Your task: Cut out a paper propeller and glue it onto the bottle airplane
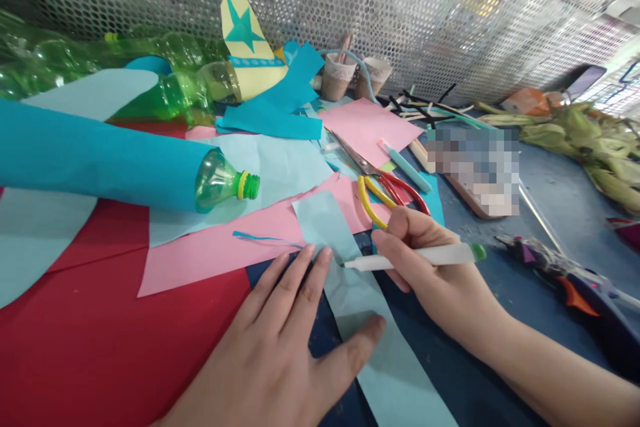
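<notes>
A long light-blue paper strip (370, 320) lies across the table, running from the middle toward me. My left hand (290, 327) is spread flat, with its fingertips and thumb resting on the strip's left side and middle. In my right hand (425, 253) is a white marker (420, 257) with a green end, its tip touching or just above the strip. Just beyond my right hand are scissors (375, 177) with red and yellow handles, lying partly open on paper. A pink paper piece (215, 257) with a torn-looking edge extends under the strip.
A green bottle (220, 180) wrapped in blue paper lies at the left, over red paper (100, 333). Behind stand a yellow paper cone (250, 67) with a star and two small pots (337, 77). A glue gun (570, 280) and dry husks (595, 147) are at the right.
</notes>
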{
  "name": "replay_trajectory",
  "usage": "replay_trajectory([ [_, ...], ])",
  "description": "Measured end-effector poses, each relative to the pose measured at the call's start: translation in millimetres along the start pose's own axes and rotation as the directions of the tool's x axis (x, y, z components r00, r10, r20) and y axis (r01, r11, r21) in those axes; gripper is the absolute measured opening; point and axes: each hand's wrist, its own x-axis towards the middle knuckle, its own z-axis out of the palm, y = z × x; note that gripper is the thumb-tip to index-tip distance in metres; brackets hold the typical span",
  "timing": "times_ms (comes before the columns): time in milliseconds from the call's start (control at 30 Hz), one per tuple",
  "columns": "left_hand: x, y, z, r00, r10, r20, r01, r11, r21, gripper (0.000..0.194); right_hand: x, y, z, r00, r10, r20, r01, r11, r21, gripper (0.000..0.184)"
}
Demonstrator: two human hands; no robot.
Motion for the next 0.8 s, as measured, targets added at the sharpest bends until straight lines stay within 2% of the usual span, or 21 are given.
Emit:
replay_trajectory([
  [200,5,-5,-9.4,0.994,0.053,0.099,-0.052,0.999,-0.015,0.069,0,2,0,1.0,-0.009,-0.001,0.009,1.0,-0.008,0.031],
  [367,2,0,0.0,1.0,-0.001,0.02,0.0,1.0,0.01,0.074,-2,1,1,1.0,0.0,0.016,0.0,1.0,-0.012,0.03],
  [600,-1,2,0.7,0.999,-0.003,0.036,0.003,1.0,0.013,0.076,1,-3,1,0.999,-0.032,0.035,0.034,0.996,-0.076,0.03],
  [800,0,1,1.5,0.999,0.002,0.053,-0.001,1.0,-0.027,0.072,-1,-3,1,0.996,0.046,0.072,-0.043,0.998,-0.037,0.031],
])
